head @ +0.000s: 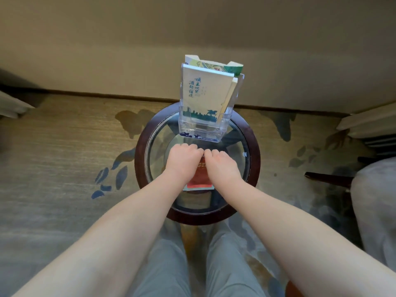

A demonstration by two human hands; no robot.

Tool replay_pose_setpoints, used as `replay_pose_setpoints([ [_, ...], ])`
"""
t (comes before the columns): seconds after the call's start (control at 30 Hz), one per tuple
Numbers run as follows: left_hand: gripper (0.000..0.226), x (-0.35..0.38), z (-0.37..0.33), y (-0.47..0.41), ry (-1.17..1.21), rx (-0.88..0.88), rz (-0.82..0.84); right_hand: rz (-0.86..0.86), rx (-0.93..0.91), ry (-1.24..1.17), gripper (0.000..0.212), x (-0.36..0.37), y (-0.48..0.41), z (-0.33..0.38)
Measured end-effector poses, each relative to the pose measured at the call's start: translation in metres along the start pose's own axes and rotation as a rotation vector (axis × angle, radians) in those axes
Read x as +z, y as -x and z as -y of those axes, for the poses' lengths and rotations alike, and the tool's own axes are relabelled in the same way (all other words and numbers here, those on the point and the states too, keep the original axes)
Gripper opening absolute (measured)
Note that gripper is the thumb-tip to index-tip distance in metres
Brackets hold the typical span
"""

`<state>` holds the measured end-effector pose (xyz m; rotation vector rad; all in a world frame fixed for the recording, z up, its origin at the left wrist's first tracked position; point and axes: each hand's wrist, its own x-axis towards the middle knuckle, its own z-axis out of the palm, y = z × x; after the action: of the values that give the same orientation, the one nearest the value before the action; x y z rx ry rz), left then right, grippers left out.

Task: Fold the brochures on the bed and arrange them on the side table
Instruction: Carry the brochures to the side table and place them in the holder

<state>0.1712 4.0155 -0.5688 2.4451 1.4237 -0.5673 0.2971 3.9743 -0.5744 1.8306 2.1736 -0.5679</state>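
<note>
Forearms in, left hand [182,156] & right hand [220,162] curled round red brochure [200,179], far edge, on side table [141,163]. Square edges, press crease flat, then into clear holder [205,125].

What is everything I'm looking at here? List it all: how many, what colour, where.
side table: one, dark wood rim, glass top, centre, by the wall
brochure holder: one, clear plastic, far side of the table
cream brochure: one, cream with blue print, front of the holder
green brochure: one, green and white, behind it
red brochure: one, red, flat on the glass
carpet: one, beige with blue and brown leaves, floor
chair: one, grey, right edge
trousers: one pair, grey, bottom
left hand: one, holds the red brochure's far end, fingers curled
right hand: one, beside it, likewise
</note>
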Motion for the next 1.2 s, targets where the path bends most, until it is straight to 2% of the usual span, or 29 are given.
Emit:
replay_pose_setpoints([
  [0.1, 0.025, -0.034, 0.004, 0.006, -0.022, 0.057, -0.072, -0.015, 0.011, -0.046, 0.034, -0.030, 0.006, -0.005],
  [0.23, 0.029, -0.089, 0.008, 0.012, -0.048, 0.085, -0.170, -0.114, 0.000, -0.094, 0.035, -0.080, 0.011, -0.013],
  [0.43, 0.023, -0.164, 0.011, 0.013, -0.145, 0.060, -0.217, -0.211, -0.015, -0.030, 0.022, -0.148, 0.008, -0.023],
  [0.57, 0.026, -0.192, 0.010, 0.002, -0.193, 0.075, -0.236, -0.228, 0.026, -0.024, 0.026, -0.168, 0.002, -0.029],
  [0.7, 0.024, -0.188, 0.007, -0.011, -0.174, 0.062, -0.193, -0.174, 0.031, -0.018, 0.035, -0.168, -0.004, -0.037],
  [0.9, 0.031, -0.162, 0.007, -0.032, -0.156, 0.084, -0.125, -0.112, 0.044, -0.111, 0.030, -0.150, -0.014, -0.039],
  [1.0, 0.042, -0.155, 0.009, -0.039, -0.126, 0.086, -0.089, -0.081, 0.031, -0.158, 0.039, -0.146, -0.019, -0.041],
  [1.2, 0.043, -0.140, 0.015, -0.058, -0.102, 0.095, -0.090, 0.008, 0.071, -0.250, 0.054, -0.142, -0.035, -0.044],
])
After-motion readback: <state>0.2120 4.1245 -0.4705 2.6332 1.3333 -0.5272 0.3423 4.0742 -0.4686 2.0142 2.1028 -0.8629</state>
